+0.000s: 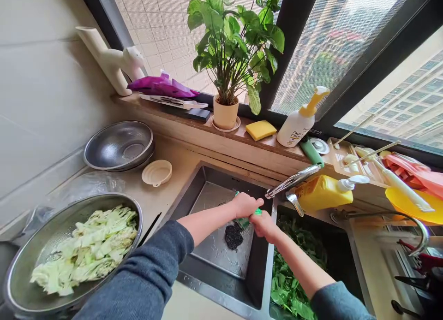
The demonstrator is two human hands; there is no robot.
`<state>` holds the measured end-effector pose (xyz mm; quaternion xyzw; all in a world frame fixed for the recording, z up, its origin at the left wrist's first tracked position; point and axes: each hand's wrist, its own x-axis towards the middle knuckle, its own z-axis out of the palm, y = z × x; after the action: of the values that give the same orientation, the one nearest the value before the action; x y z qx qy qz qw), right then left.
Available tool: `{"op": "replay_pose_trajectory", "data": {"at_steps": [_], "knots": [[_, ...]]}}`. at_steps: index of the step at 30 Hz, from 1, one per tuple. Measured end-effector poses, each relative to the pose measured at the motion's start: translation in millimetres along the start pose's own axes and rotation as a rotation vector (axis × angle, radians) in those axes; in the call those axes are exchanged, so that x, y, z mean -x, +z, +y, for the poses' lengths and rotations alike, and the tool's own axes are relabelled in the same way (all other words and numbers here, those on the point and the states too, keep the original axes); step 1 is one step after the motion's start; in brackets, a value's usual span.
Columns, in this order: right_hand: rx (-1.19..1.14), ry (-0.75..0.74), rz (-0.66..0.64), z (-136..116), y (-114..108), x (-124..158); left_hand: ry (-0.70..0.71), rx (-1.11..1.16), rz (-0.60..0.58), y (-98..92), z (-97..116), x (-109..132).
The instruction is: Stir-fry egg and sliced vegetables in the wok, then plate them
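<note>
Over the left basin of the sink (257,274), my left hand (246,205) and my right hand (264,226) are closed close together. Between them shows a shiny green plastic packet (244,222), gripped by both and mostly hidden by the fingers. Just below the hands, a dark, rough-looking clump (234,236) sits on the wet basin floor; I cannot tell what it is. The chrome faucet (292,180) reaches in from the right, its spout tip near my left hand. In the right basin, leafy greens (289,287) lie beneath my right forearm.
A colander (137,209) of torn cabbage (90,246) stands at left, with a metal bowl (119,145) and a small cream dish (157,172) behind. Along the sill are a potted plant (225,112), a yellow sponge (260,130) and a pump bottle (296,126). A yellow bottle (321,193) stands behind the faucet.
</note>
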<state>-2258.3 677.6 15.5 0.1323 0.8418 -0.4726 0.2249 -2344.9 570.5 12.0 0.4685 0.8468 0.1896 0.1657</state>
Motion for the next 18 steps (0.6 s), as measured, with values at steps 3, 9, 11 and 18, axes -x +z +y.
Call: {"op": "replay_pose_trajectory", "data": {"at_steps": [3,9,11,18], "knots": [[-0.204,0.052,-0.087,9,22,11,0.033,0.008,-0.019,11.6,-1,5],[-0.358,0.047,-0.039,26,24,6,-0.169,0.091,-0.018,31.8,-4,23],[-0.329,0.038,0.04,28,18,6,-0.289,0.17,-0.046,33.2,-4,32],[0.765,-0.767,0.431,45,16,31,-0.358,0.673,-0.443,23.3,8,62]]}}
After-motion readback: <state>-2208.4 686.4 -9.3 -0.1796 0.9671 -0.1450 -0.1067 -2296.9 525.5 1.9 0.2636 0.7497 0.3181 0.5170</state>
